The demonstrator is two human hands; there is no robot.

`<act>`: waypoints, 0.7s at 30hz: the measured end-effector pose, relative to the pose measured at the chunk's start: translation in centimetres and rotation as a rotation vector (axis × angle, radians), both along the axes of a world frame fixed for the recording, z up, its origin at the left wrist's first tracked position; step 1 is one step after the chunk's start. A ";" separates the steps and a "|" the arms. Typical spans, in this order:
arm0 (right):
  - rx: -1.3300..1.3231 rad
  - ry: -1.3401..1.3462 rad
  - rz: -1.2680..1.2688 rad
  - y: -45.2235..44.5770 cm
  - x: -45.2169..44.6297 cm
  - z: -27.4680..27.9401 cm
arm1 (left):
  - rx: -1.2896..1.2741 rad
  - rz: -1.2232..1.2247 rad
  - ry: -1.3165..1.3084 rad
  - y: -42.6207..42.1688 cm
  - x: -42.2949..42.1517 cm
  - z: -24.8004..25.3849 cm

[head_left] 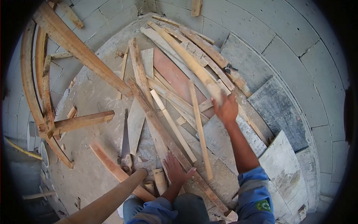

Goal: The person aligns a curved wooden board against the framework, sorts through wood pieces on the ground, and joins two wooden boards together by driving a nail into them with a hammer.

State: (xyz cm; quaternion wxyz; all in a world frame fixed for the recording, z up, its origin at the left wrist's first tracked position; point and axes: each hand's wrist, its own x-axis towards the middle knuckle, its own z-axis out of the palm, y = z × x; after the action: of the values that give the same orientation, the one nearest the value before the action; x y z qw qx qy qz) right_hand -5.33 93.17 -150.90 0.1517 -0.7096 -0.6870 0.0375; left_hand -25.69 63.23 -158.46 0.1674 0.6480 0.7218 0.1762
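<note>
My right hand [226, 109] is stretched forward, its fingers around the near end of a pale round wooden pole [186, 58]. The pole lies slanting over a heap of boards. My left hand [174, 170] rests with fingers spread on a long wooden plank [162, 130], close to my knees. Right of that plank is a thin pale batten [173, 127], and a second narrow strip [200, 130] lies between my two hands. A handsaw [125, 140] lies on the floor to the left, blade pointing away from me.
At left a nailed timber frame [74, 48] stands up from the floor. A thick round pole [108, 196] slants in from the lower left. Grey panels [278, 112] lie along the right by the block wall [298, 33]. Nails stick up from some scrap boards [194, 52].
</note>
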 end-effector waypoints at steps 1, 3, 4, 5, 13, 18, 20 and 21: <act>-0.075 0.112 0.029 -1.4 -0.9 1.3 | -0.004 -0.004 0.008 0.0 0.0 -0.2; -0.139 0.163 0.241 -4.5 -2.3 4.5 | -0.033 -0.012 0.023 -0.6 0.1 -0.1; -0.158 0.193 0.347 -4.8 -2.7 5.3 | -0.045 -0.012 0.032 -0.5 0.1 0.0; -0.168 0.418 0.342 -3.8 -2.3 4.8 | -0.057 -0.011 0.042 -0.3 0.0 0.0; -0.140 0.100 -0.317 9.4 6.9 -7.6 | -0.038 -0.010 0.028 -0.1 -0.1 -0.3; -0.294 0.194 -0.455 12.1 7.4 -9.4 | -0.105 -0.016 0.044 0.0 -0.2 0.1; -0.246 0.241 -0.427 13.8 7.7 -12.4 | -0.079 -0.016 0.031 0.0 -0.2 0.2; -0.217 0.265 -0.413 14.5 7.7 -13.3 | -0.073 -0.003 0.031 0.0 -0.2 0.2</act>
State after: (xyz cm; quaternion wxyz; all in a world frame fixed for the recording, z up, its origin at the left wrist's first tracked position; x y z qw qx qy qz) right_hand 2.36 107.66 -164.16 0.1677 -0.8358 -0.4938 0.1716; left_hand -25.86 63.27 -158.26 0.1800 0.6452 0.7293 0.1393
